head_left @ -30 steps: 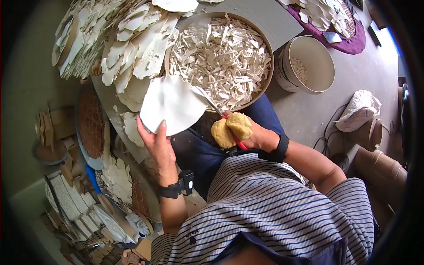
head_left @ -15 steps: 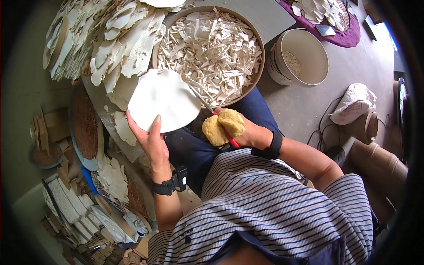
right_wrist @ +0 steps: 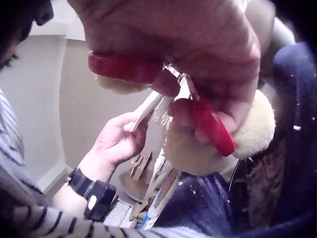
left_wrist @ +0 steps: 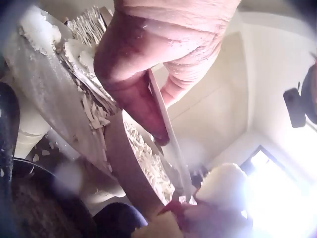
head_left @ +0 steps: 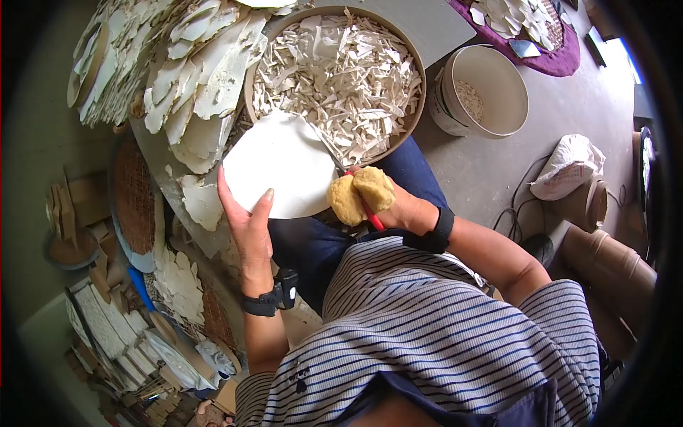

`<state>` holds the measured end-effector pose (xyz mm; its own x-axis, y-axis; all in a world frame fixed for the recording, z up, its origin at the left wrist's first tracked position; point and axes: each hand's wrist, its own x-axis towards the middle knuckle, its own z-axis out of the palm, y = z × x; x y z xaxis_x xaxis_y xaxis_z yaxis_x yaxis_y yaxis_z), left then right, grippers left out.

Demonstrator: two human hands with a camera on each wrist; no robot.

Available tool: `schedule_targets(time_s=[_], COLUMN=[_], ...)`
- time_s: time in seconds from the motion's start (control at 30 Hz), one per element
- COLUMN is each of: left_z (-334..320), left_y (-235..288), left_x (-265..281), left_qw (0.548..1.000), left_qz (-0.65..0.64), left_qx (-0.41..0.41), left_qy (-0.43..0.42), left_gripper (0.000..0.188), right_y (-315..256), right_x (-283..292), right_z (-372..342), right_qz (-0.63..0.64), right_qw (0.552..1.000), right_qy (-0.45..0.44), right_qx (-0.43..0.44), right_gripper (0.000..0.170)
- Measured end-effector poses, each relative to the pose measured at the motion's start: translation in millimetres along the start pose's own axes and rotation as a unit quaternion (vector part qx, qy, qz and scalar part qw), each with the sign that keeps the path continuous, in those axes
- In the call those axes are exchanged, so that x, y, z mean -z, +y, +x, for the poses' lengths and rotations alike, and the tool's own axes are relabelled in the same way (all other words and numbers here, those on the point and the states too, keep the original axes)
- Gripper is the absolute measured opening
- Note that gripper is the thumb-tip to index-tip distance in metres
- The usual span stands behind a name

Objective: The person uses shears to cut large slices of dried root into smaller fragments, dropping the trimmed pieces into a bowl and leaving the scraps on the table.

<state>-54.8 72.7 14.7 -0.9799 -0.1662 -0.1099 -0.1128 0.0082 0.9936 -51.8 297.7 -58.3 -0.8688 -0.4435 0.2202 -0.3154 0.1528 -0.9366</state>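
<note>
My left hand (head_left: 249,220) pinches the lower left edge of a thin white rounded sheet (head_left: 279,167), thumb on its upper face and fingers beneath. In the left wrist view the sheet (left_wrist: 166,111) shows edge-on between thumb and fingers. My right hand (head_left: 407,208) grips red-handled scissors (head_left: 374,218) with thick yellow sponge padding (head_left: 346,201) on the handles. Their blades lie along the sheet's right edge. In the right wrist view the red handles (right_wrist: 213,126) stand spread apart, with my fingers curled round them.
A round tub (head_left: 420,107) full of white offcut strips sits just beyond the sheet. Stacked rough-edged white sheets (head_left: 220,64) stand at the upper left. A white bucket (head_left: 523,107) with small scraps, a white sack (head_left: 569,167) and a purple cloth (head_left: 562,60) under more pieces are at right.
My left hand has brought the sheet rightward, closer against the scissors, and its outline has turned slightly. The right hand stays almost in place. The whole head view shifted a little earlier.
</note>
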Motion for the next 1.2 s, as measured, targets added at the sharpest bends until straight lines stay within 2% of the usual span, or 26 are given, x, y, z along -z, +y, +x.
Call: schedule_targets(time_s=[0.1,0.2,0.3,0.43,0.5,0.57,0.63,0.73,0.83,0.97,1.07,1.17,1.2], left_z=[-2.2,-0.6,-1.8,-2.4,-1.6,-1.6,-1.3,1.4,2.0,5.9,1.3,-2.2,-4.0], left_y=[-2.9,0.5,6.6,5.8,2.6,0.9,3.0,6.6,13.4,7.9,10.3,-6.1,-11.0], left_x=[0.9,3.7,5.5,10.8,13.2,14.5,14.9,16.9,19.6,31.1,25.8,31.3,31.1], left_qw=[0.999,0.997,0.996,0.996,0.995,0.995,0.996,0.996,0.993,0.987,0.992,0.992,0.988], left_qz=[-0.034,-0.054,-0.051,-0.047,-0.052,-0.058,-0.052,-0.038,-0.023,0.011,-0.051,-0.095,-0.121], left_qx=[0.022,0.048,0.060,0.066,0.070,0.073,0.065,0.054,0.059,0.050,0.074,0.088,0.095], left_qy=[0.006,-0.009,-0.031,-0.042,-0.046,-0.045,-0.046,-0.059,-0.099,-0.151,-0.094,-0.002,0.025], left_gripper=[0.076,0.076,0.076,0.076,0.076,0.077,0.077,0.078,0.079,0.081,0.078,0.073,0.065], right_y=[2.9,-2.7,4.0,3.3,5.8,2.2,-3.3,3.4,3.4,0.3,-2.5,-15.4,-10.8], right_x=[1.7,4.7,3.1,6.2,0.9,1.4,7.1,8.0,6.3,6.7,5.0,12.6,8.4], right_z=[0.3,-1.0,-1.8,-2.9,-5.2,-3.5,-2.0,-6.3,-7.5,-2.1,-2.8,-3.0,-4.5], right_qz=[-0.060,-0.029,0.005,-0.053,0.089,0.112,0.015,0.014,-0.054,0.036,0.007,0.009,0.011], right_qw=[0.997,0.998,0.997,0.997,0.992,0.989,0.997,0.989,0.994,0.988,0.997,0.993,0.994], right_qy=[-0.004,-0.044,-0.063,-0.055,-0.054,-0.058,-0.067,-0.138,-0.069,-0.137,-0.074,-0.098,-0.092], right_qx=[0.055,-0.016,-0.031,0.010,-0.067,-0.080,-0.030,-0.050,0.064,-0.066,-0.009,-0.061,-0.054], right_gripper=[0.024,0.026,0.026,0.026,0.025,0.023,0.022,0.039,0.042,0.034,0.020,0.017,0.018])
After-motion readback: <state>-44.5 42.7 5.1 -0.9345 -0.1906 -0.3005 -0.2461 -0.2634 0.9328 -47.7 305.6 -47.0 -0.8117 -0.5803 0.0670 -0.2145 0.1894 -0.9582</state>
